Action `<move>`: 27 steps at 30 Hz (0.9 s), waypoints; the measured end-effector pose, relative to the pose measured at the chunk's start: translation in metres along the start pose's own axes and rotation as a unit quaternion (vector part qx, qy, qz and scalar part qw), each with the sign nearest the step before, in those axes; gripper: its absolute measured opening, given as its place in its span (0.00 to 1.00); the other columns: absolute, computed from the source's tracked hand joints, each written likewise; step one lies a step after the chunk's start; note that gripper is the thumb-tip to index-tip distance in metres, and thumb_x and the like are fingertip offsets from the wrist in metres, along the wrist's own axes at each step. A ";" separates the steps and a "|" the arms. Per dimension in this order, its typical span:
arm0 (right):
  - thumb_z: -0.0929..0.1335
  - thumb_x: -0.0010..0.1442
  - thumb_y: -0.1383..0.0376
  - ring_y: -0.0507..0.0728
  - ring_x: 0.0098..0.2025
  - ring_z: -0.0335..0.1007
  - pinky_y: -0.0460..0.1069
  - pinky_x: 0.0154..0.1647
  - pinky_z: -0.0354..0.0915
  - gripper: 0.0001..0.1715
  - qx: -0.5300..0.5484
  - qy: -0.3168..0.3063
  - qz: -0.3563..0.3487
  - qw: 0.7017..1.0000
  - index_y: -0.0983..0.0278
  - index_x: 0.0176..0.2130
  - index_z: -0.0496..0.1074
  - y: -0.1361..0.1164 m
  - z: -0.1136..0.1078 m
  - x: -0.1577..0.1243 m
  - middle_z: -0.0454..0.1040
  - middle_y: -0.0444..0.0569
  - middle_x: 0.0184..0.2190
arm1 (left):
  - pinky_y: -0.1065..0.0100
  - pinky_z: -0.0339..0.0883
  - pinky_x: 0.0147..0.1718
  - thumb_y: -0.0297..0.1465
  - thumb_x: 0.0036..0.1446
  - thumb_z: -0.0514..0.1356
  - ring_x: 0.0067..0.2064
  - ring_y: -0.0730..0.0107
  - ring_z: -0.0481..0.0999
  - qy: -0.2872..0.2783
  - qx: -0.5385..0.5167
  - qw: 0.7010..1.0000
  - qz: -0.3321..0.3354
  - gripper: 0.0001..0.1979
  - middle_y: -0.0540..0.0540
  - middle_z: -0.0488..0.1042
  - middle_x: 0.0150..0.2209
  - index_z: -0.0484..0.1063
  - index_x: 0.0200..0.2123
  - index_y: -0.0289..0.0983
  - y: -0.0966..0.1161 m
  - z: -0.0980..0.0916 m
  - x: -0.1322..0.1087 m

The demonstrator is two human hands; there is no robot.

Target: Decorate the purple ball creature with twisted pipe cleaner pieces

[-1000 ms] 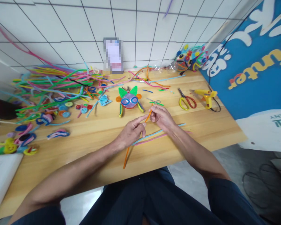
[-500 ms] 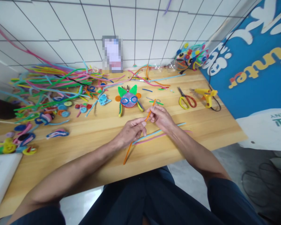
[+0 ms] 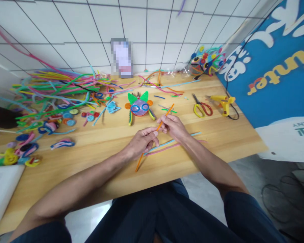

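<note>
An orange pipe cleaner (image 3: 160, 124) runs slantwise between both hands above the wooden table (image 3: 96, 148). My left hand (image 3: 142, 141) is closed on its middle part, and the lower end sticks out below the hand towards the table's front edge. My right hand (image 3: 173, 126) pinches it higher up, and the top end pokes out past the fingers. Just beyond the hands stands a purple craft creature (image 3: 139, 107) with blue glasses and green ears. A light blue pipe cleaner (image 3: 187, 137) and a pink pipe cleaner (image 3: 164, 149) lie on the table under my right wrist.
A big heap of coloured pipe cleaners (image 3: 55, 89) and coiled pieces (image 3: 27, 148) covers the left side. Scissors (image 3: 202, 108) and a yellow glue gun (image 3: 224, 103) lie at the right. Another craft figure (image 3: 206, 62) stands at the back by the tiled wall. A white box (image 3: 1, 192) sits front left.
The orange pipe cleaner has slid up through my hands: more of it now sticks out beyond my right hand and less below my left. My left forefinger has curled in.
</note>
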State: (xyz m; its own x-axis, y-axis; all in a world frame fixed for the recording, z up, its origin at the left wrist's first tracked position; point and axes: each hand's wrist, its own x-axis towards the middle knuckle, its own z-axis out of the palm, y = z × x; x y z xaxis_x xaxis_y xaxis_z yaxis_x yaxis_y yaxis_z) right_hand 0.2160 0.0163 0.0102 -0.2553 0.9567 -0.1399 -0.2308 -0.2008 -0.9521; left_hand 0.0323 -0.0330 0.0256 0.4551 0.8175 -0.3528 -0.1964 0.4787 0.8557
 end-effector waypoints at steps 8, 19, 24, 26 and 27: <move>0.79 0.50 0.37 0.47 0.17 0.58 0.44 0.19 0.57 0.33 -0.009 -0.004 0.000 1.000 0.62 0.29 0.74 0.001 -0.004 0.003 0.68 0.38 0.17 | 0.75 0.48 0.12 0.47 0.56 0.72 0.13 0.84 0.56 -0.063 0.016 0.996 -0.068 0.35 0.48 0.80 0.26 0.76 0.60 0.30 0.000 -0.004 -0.001; 0.81 0.52 0.42 0.46 0.19 0.59 0.43 0.21 0.58 0.30 0.060 0.041 -0.014 0.997 0.62 0.31 0.73 -0.015 -0.021 0.007 0.65 0.36 0.18 | 0.75 0.44 0.12 0.41 0.60 0.70 0.12 0.84 0.56 -0.053 0.038 0.995 -0.071 0.24 0.47 0.80 0.26 0.79 0.52 0.29 0.007 -0.010 0.000; 0.80 0.53 0.41 0.46 0.18 0.58 0.44 0.21 0.59 0.30 0.048 0.043 -0.007 0.998 0.62 0.30 0.72 -0.016 -0.019 0.007 0.65 0.36 0.18 | 0.74 0.45 0.12 0.41 0.62 0.68 0.12 0.83 0.56 -0.086 0.063 0.989 -0.103 0.23 0.45 0.82 0.27 0.79 0.52 0.29 0.005 -0.011 0.000; 0.80 0.54 0.42 0.46 0.18 0.57 0.43 0.20 0.58 0.29 0.056 0.061 -0.016 0.996 0.62 0.29 0.72 -0.017 -0.021 0.008 0.64 0.36 0.17 | 0.74 0.45 0.12 0.42 0.62 0.68 0.13 0.83 0.56 -0.075 0.063 0.991 -0.087 0.24 0.46 0.82 0.28 0.78 0.53 0.30 0.006 -0.011 0.001; 0.81 0.54 0.43 0.46 0.18 0.57 0.43 0.21 0.58 0.29 0.061 0.071 -0.024 0.995 0.62 0.29 0.72 -0.018 -0.022 0.009 0.64 0.36 0.17 | 0.74 0.45 0.12 0.42 0.62 0.68 0.13 0.83 0.56 -0.068 0.067 0.992 -0.078 0.24 0.46 0.82 0.28 0.78 0.53 0.30 0.006 -0.012 0.001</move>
State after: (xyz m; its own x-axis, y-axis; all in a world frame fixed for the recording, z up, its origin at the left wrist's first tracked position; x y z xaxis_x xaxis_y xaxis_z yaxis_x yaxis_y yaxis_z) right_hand 0.2384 0.0335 0.0204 -0.1076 0.9841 -0.1414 -0.3531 -0.1708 -0.9199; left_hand 0.0216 -0.0253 0.0258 0.5854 0.6820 -0.4384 -0.0021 0.5420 0.8404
